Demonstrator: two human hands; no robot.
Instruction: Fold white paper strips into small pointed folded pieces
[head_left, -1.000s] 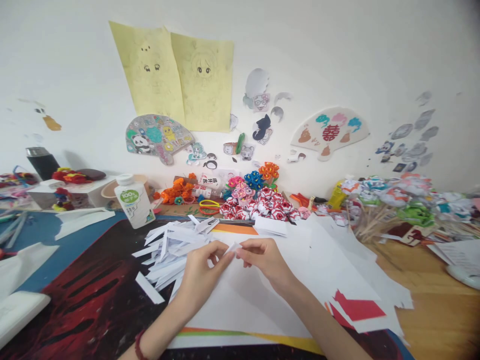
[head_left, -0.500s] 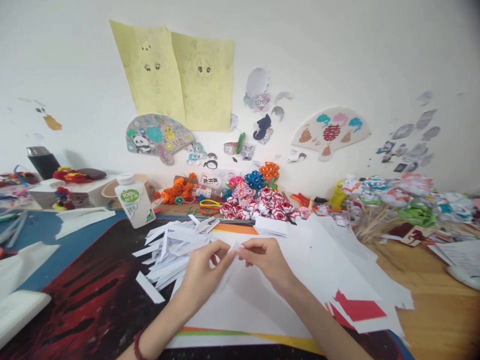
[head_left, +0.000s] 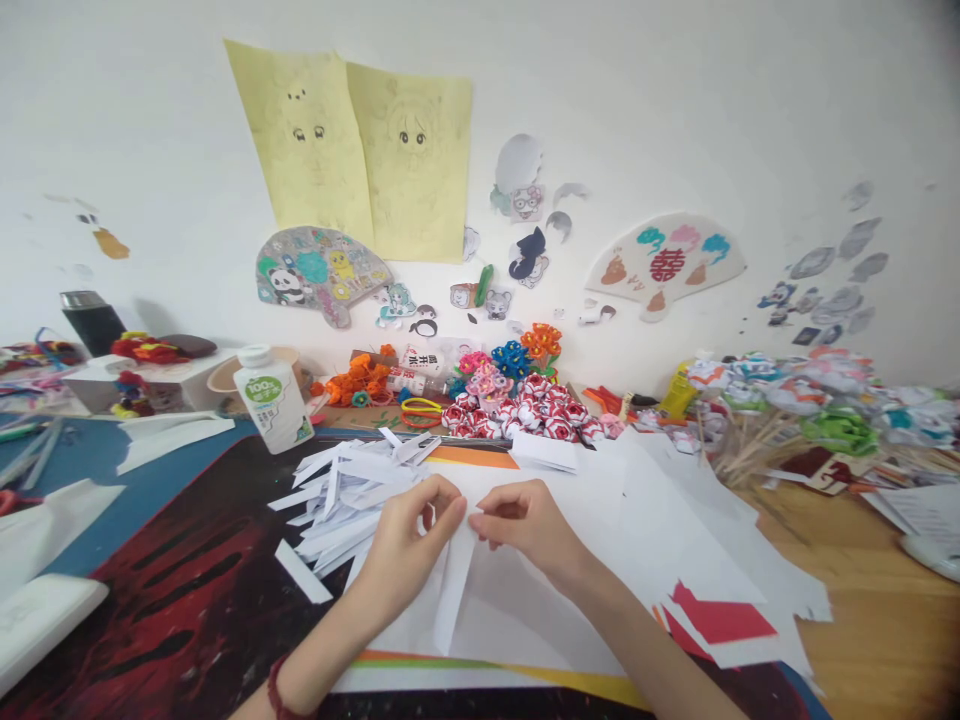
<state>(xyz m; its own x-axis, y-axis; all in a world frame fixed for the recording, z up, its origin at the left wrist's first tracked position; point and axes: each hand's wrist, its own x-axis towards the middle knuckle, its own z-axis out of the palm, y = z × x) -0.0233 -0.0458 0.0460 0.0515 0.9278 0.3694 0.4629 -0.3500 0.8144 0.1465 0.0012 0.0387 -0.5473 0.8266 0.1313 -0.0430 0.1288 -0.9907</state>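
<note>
Between my hands a folded white paper strip point(head_left: 456, 590) hangs down over large white sheets point(head_left: 540, 620). My left hand point(head_left: 412, 535) pinches its upper end between thumb and fingers. Close beside it, my right hand point(head_left: 529, 525) is closed in a pinch at the strip's top right edge; its curled fingers partly hide the contact. To the left lies a loose pile of folded white paper strips point(head_left: 337, 500), with a single strip point(head_left: 302, 572) apart in front.
A white bottle point(head_left: 274, 400) stands behind the pile. Red-and-white paper flowers point(head_left: 551, 410) line the back by the wall. Red paper scraps point(head_left: 724, 615) lie right of my forearm. Stick flowers point(head_left: 795, 400) are at far right, a white device point(head_left: 45, 630) at left.
The strip, earlier held up as a small point between both hands' fingertips, now hangs lengthwise toward me. My fingertips have shifted slightly, and the view has moved a little.
</note>
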